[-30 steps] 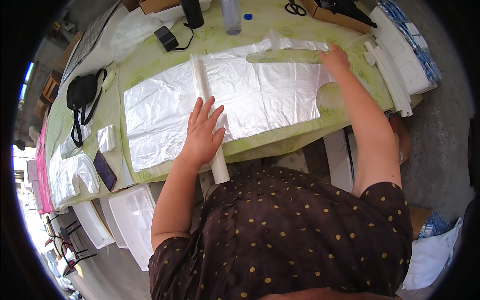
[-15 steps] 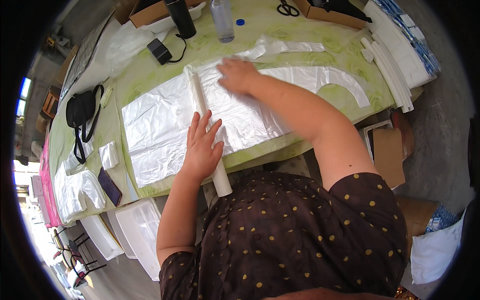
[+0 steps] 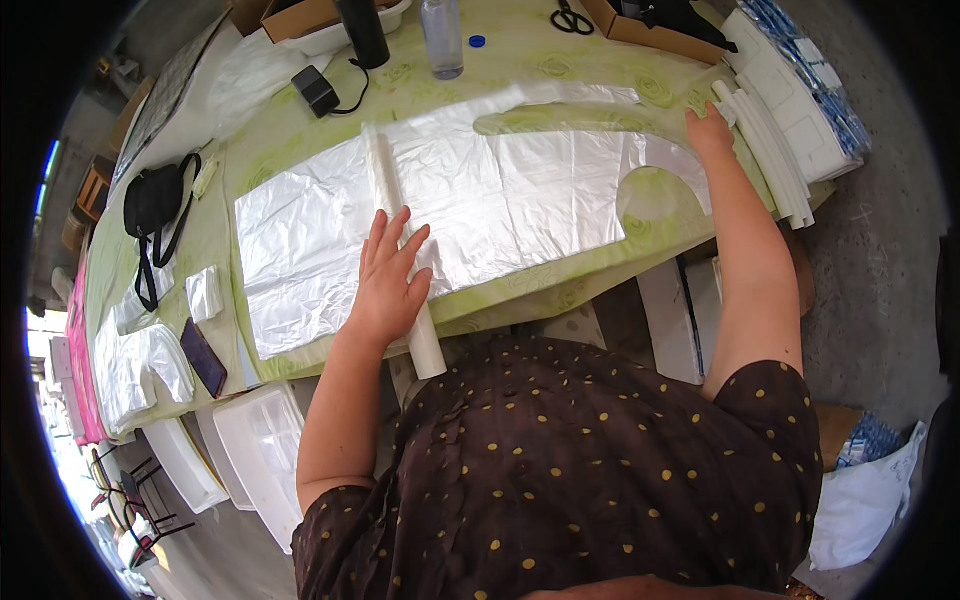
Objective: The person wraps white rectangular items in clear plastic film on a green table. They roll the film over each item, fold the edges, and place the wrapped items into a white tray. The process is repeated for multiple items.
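Plastic sheeting (image 3: 480,200), thin, white and translucent, is spread flat over a green patterned tablecloth (image 3: 560,70), reaching from the left part of the table almost to its right edge, where a rounded notch is cut into it. A white roll (image 3: 385,190) is laid across the sheeting, running from the far side to past the near table edge. The left hand (image 3: 388,283) is pressed flat on the roll and the sheet beside it, fingers spread and extended, nothing gripped. The right hand (image 3: 710,128) is stretched out to the far right end of the sheeting, palm down and fingers extended, touching the plastic just beside a stack of white rolls (image 3: 765,150). Beyond the sheeting, a clear bottle (image 3: 442,38), a blue cap (image 3: 477,42), a black charger with cable (image 3: 318,90) and scissors (image 3: 571,17) are set on the cloth. A black bag (image 3: 152,205) is placed at the left end.
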Motion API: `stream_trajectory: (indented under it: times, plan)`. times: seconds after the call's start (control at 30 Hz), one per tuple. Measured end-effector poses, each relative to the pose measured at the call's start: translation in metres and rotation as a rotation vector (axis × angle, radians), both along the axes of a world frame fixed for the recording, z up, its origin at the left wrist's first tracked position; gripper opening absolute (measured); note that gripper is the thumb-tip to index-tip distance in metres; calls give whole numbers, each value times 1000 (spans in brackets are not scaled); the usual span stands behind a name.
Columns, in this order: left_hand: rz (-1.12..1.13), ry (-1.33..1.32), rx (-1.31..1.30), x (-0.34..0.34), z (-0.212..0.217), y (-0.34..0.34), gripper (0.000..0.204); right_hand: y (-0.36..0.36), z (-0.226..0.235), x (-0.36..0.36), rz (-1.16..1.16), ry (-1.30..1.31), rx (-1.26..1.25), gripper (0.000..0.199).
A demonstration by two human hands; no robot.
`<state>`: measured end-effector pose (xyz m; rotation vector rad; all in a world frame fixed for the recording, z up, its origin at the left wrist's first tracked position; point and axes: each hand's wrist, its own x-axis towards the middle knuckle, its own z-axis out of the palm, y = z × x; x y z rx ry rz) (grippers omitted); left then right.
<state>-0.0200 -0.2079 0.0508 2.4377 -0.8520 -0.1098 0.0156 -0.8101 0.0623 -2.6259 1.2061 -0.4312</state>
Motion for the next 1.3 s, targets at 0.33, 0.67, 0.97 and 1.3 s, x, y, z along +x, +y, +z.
stream_trajectory:
  times: [0.33,0.67,0.97,1.3]
  plan:
    - [-11,-1,-33,3,-6,6,54,277,-16,23,828,-13,-146,62]
    - [-14,-46,-144,1,-14,3,53,371,-5,55,1075,16,-71,67]
    - [36,-408,-799,-6,-5,20,41,443,-7,-37,1672,-223,156,43]
    - [-77,14,-118,21,-3,54,47,419,5,-118,1649,-525,100,22]
